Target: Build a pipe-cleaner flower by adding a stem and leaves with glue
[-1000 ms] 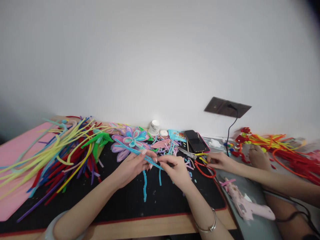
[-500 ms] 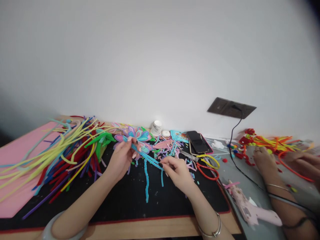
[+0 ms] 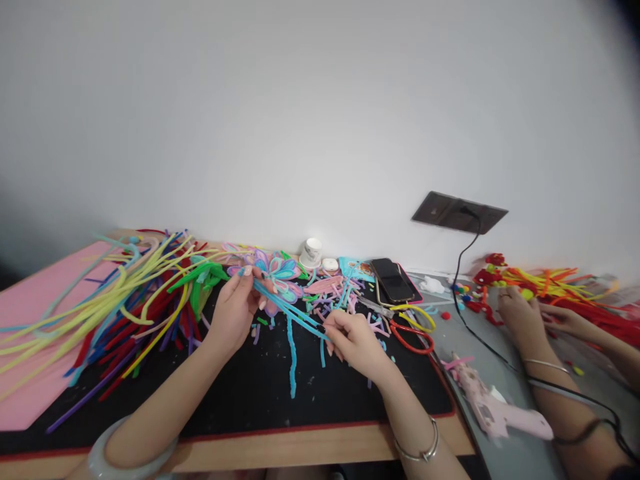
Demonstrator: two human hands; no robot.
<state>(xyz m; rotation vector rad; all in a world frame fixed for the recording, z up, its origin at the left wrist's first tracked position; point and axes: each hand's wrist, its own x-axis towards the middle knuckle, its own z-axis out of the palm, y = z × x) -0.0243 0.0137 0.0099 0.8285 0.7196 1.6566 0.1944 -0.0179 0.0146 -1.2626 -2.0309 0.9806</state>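
Note:
Several blue pipe cleaners [image 3: 295,311] stretch between my two hands above the black mat [image 3: 240,407]. My left hand [image 3: 240,297] pinches their upper left end, in front of the pink, purple and blue pipe-cleaner flower [image 3: 283,273]. Their lower right end sits between the closed thumb and fingers of my right hand [image 3: 353,339]. Beneath the strands, a loose blue pipe cleaner [image 3: 293,367] and a shorter blue piece [image 3: 323,353] show on the mat. Scissors [image 3: 413,338] with red and yellow handles lie to the right of my right hand.
A heap of coloured pipe cleaners [image 3: 135,293] spreads over pink sheets [image 3: 40,373] at left. A paper cup [image 3: 311,253] and a phone [image 3: 393,280] stand by the wall. A pink glue gun [image 3: 493,407] lies at right, near a co-worker's hands [image 3: 523,320] holding red pieces.
My left hand has moved left and up along the blue strands, away from my right hand, which stays nearly in place. The co-worker's hand has withdrawn from the scissors to the red pieces.

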